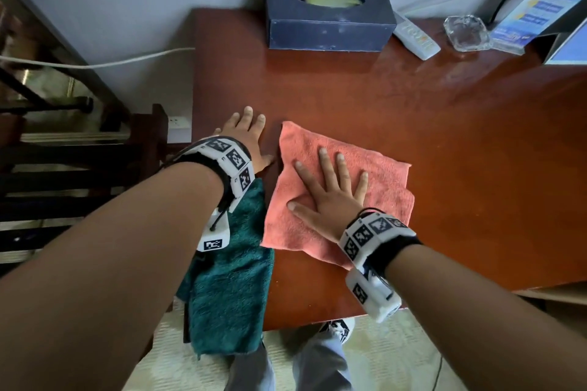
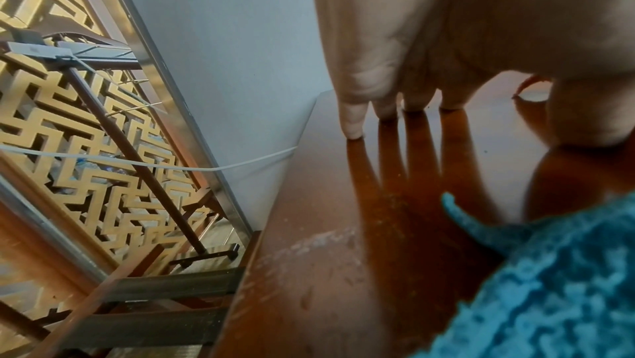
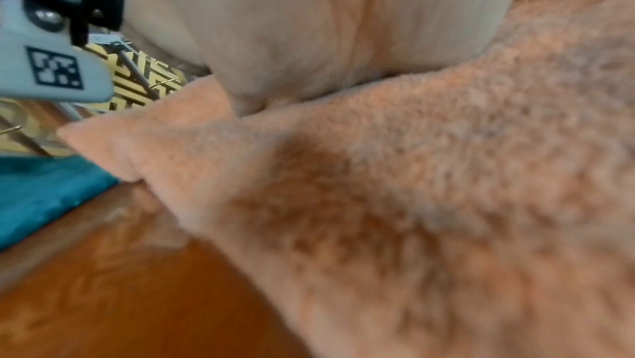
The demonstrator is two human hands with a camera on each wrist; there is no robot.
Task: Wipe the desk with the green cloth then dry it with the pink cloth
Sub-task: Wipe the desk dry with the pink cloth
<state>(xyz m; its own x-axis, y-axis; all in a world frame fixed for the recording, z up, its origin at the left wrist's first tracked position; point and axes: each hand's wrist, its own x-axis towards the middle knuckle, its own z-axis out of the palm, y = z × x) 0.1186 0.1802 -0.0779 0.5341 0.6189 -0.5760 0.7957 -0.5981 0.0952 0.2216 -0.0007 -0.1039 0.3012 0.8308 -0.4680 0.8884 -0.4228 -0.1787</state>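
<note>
The pink cloth (image 1: 343,184) lies folded and flat on the reddish-brown desk (image 1: 444,143), left of its middle. My right hand (image 1: 330,190) presses flat on it with fingers spread; the right wrist view shows the palm (image 3: 309,37) on the pink cloth (image 3: 412,201). The green cloth (image 1: 232,279) lies at the desk's front left corner and hangs over the front edge. My left hand (image 1: 247,136) rests flat on the bare desk just left of the pink cloth, fingers straight. In the left wrist view its fingertips (image 2: 354,124) touch the glossy wood beside the green cloth (image 2: 549,282).
A dark blue tissue box (image 1: 327,13) stands at the back of the desk. A white remote (image 1: 413,36), a glass ashtray (image 1: 467,32) and a blue leaflet stand (image 1: 536,6) sit at the back right. A white cable (image 1: 95,65) runs left of the desk.
</note>
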